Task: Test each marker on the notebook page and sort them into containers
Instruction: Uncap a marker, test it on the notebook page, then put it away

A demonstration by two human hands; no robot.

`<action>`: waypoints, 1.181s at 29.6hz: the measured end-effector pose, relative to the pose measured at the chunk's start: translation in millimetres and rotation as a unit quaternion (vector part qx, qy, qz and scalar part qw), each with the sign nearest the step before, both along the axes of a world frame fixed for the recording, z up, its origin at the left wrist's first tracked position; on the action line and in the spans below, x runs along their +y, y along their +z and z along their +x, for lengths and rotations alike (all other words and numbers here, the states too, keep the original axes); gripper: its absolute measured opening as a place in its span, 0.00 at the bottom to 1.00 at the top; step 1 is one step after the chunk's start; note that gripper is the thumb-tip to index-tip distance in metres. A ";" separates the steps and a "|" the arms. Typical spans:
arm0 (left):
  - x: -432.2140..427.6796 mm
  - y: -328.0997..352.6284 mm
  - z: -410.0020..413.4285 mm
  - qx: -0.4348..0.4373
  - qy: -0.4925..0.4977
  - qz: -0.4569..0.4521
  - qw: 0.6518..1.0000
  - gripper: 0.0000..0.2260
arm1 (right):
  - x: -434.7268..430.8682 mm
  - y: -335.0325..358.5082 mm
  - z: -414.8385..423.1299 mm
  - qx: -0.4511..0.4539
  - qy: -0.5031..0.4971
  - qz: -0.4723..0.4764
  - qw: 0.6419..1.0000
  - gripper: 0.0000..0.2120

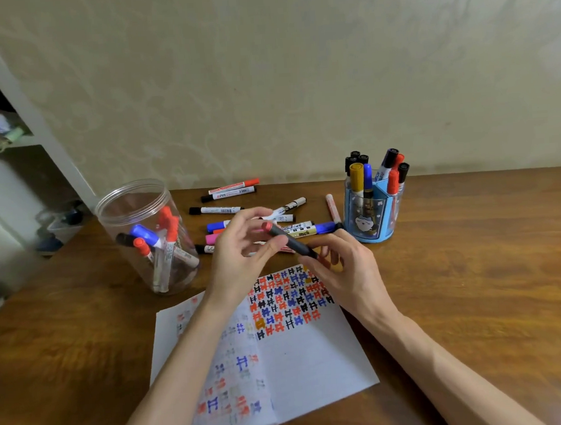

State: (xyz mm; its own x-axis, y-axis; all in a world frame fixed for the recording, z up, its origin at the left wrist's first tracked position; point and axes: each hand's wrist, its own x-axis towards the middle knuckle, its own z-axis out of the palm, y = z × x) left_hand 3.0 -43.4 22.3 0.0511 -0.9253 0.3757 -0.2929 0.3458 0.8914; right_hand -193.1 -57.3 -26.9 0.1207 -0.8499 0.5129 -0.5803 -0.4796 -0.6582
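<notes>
Two hands meet above the top edge of the notebook (314, 351), sharing one marker (290, 241), a black barrel with a red end that slants from upper left down to lower right. The left hand (239, 257) has its thumb pressed to the barrel just under the red end, with the other fingers (254, 214) curled over it; whether they all touch it is hard to tell. The right hand (348, 274) pinches the lower end, and its fingers (329, 253) hide the tip, so it is unclear whether a cap sits there.

The notebook lies open on the table (473, 266). Its right page carries a dense block of red, blue and black marks at the top, partly covered by both hands. The left page shows fainter marks and is crossed by the left forearm.

Behind the hands lie loose markers (221, 210), several partly hidden by the left hand. A clear jar (130, 201) to the left holds a few markers with red and blue caps. A blue pen holder (368, 223) to the right is full of upright markers; its print is too small to read. A shelf (5, 140) at the far left is blurred and cut off.
</notes>
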 end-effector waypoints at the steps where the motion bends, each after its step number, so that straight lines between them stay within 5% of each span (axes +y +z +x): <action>1: 1.8 -0.6 0.4 -0.009 -0.012 0.014 1.000 0.21 | 2.4 2.9 1.8 -0.034 0.015 0.015 0.999 0.11; 6: 9.9 -14.3 1.4 -0.193 -0.048 0.087 0.976 0.24 | 12.4 24.9 4.9 -0.221 0.110 0.169 0.954 0.09; 11: 20.4 -18.7 0.5 -0.186 -0.013 0.075 0.980 0.10 | 17.2 29.7 8.4 -0.229 0.104 0.263 0.931 0.09; 18: 36.4 -10.1 1.6 -0.274 -0.075 0.086 0.955 0.07 | 36.4 33.7 -4.7 -0.248 0.090 0.298 0.917 0.17; 28: 38.3 -8.8 7.8 -0.218 -0.170 0.130 0.952 0.10 | 46.3 28.4 -12.9 -0.242 0.119 0.263 0.926 0.13; 32: 33.1 -5.3 41.6 -0.120 -0.123 0.138 0.975 0.13 | 28.3 30.8 -45.2 -0.331 0.061 0.224 0.915 0.13; 35: 33.7 -9.6 42.0 -0.163 -0.109 0.141 0.970 0.09 | 25.6 27.9 -38.5 -0.309 0.063 0.238 0.919 0.12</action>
State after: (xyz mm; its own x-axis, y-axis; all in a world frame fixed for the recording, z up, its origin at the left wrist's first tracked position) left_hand 45.0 -9.6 12.7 -0.2359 -0.9692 0.0703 -0.5227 0.1875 0.8317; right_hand -231.6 -31.6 1.0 0.0441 -0.9948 0.0913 0.0150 -0.0907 -0.9958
